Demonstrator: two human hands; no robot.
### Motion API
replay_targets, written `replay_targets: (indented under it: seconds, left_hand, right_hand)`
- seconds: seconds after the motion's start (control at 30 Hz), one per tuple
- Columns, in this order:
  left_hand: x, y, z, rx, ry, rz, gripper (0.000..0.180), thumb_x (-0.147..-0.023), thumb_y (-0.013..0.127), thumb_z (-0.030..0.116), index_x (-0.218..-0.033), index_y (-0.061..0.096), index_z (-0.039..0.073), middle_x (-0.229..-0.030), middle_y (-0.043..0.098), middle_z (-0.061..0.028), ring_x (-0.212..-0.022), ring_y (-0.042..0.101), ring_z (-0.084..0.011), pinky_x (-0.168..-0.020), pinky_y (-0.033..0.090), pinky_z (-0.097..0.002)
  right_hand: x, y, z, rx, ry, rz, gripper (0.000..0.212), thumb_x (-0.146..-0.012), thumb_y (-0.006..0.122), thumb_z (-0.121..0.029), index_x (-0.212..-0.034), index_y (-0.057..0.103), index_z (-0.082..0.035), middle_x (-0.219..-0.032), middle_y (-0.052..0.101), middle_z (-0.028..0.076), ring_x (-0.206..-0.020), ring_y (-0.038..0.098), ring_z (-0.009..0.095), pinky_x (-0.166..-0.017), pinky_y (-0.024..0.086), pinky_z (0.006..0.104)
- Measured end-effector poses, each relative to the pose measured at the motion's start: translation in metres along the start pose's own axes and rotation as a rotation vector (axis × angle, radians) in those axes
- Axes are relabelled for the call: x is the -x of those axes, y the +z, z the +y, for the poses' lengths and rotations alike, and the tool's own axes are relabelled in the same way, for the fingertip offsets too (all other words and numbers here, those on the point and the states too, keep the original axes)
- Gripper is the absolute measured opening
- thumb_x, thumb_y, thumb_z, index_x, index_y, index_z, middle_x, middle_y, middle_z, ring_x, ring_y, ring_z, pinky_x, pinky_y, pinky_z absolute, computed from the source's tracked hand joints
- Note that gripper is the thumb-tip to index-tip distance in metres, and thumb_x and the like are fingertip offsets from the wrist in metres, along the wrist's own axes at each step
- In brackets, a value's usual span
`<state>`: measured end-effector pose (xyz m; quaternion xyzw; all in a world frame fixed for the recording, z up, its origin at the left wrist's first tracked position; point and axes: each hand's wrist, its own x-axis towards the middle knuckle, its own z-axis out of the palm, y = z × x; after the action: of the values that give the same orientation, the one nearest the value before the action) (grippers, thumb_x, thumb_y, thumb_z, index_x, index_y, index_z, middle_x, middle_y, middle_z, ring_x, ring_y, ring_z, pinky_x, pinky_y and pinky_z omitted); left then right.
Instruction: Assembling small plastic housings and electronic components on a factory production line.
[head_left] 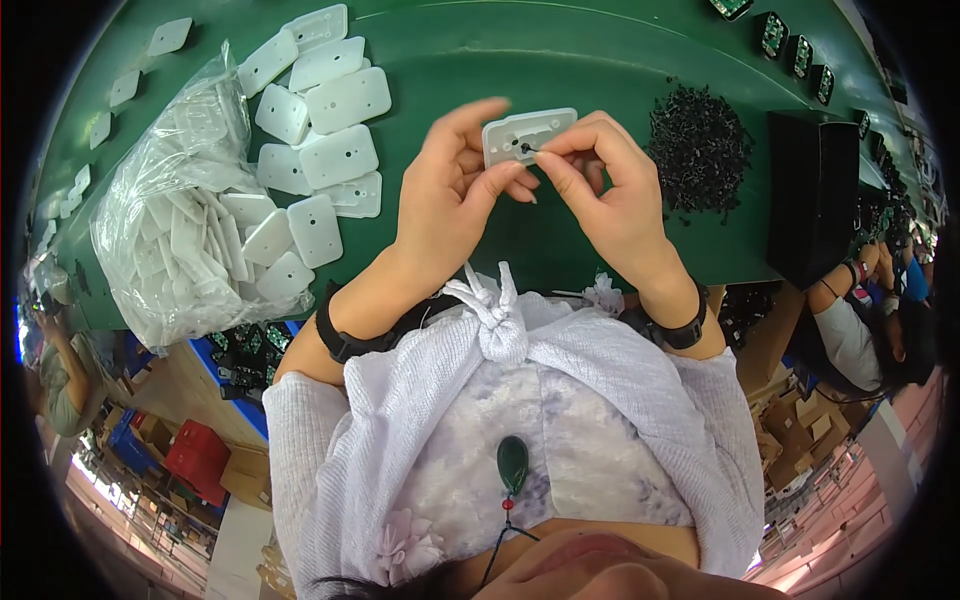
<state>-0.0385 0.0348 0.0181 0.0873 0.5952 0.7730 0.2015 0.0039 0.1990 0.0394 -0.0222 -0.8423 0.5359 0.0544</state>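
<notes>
My left hand (447, 185) is closed round a white plastic cover (545, 124), a rounded rectangular shell with its hollow side facing me. The thumb grips its lower edge, while the index finger sticks up behind it. Thumb and forefinger of my right hand (612, 185) are pinched together at a tiny black part (526, 149) at the middle of the cover. Its exact kind is too small to make out, and I cannot tell how deep it sits. Both hands are above the green table, close in front of my body.
Left of my hands lie several loose white covers (341, 155) and a clear plastic bag (125, 225) full of more. A heap of tiny black parts (700, 150) lies to the right, beside a black box (812, 200). Circuit boards in black housings (772, 37) line the far right. Other people work at both sides.
</notes>
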Motion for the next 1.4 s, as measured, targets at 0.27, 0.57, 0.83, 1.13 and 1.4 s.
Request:
replay_targets:
  seconds: [0.27,0.57,0.83,1.13,1.4]
  left_hand:
    - [-0.004,-0.008,-0.009,0.078,-0.069,-0.116,0.009,-0.092,0.055,-0.003,-0.101,0.055,-0.006,-0.1,0.055,-0.0097,-0.085,0.066,-0.0185,-0.075,0.056,-0.0264]
    - [0.0,-0.012,-0.008,0.063,-0.059,-0.097,0.008,-0.093,0.057,0.003,-0.096,0.057,-0.005,-0.097,0.056,-0.008,-0.077,0.063,-0.0136,-0.064,0.053,-0.0241]
    - [0.006,-0.006,-0.003,0.087,-0.097,-0.149,0.009,-0.094,0.057,0.006,-0.097,0.056,-0.003,-0.091,0.06,-0.0077,-0.073,0.062,-0.0117,-0.062,0.051,-0.0224]
    - [0.002,-0.004,-0.002,0.114,-0.206,-0.16,0.018,-0.096,0.049,0.003,-0.112,0.051,-0.005,-0.091,0.063,-0.0121,-0.073,0.064,-0.0168,-0.064,0.053,-0.0254]
    - [-0.032,-0.028,-0.008,-0.615,0.09,0.148,0.008,-0.095,0.05,0.005,-0.099,0.056,0.002,-0.079,0.062,-0.0106,-0.061,0.059,-0.0215,-0.058,0.047,-0.031]
  right_hand:
    - [-0.004,0.007,0.002,0.018,0.02,0.014,0.008,-0.083,0.068,-0.001,-0.087,0.061,-0.001,-0.081,0.056,0.0,-0.061,0.043,0.003,-0.051,0.032,0.0178]
    - [0.006,0.01,0.01,-0.052,0.09,0.071,0.015,-0.083,0.071,-0.005,-0.091,0.058,-0.003,-0.086,0.053,0.0,-0.065,0.043,0.003,-0.054,0.032,0.0164]
    - [0.005,-0.001,0.001,0.035,0.032,0.026,0.024,-0.079,0.075,-0.01,-0.094,0.058,-0.004,-0.09,0.053,-0.001,-0.07,0.042,0.004,-0.059,0.033,0.0183]
    - [0.008,-0.004,0.003,-0.093,0.243,-0.003,0.021,-0.083,0.072,-0.014,-0.092,0.056,-0.005,-0.077,0.052,-0.003,-0.066,0.044,0.003,-0.057,0.036,0.0184]
    - [-0.099,-0.091,0.002,0.507,-0.043,0.274,0.031,-0.088,0.063,-0.03,-0.101,0.059,-0.002,-0.089,0.062,0.017,-0.081,0.061,0.031,-0.071,0.049,0.0416]
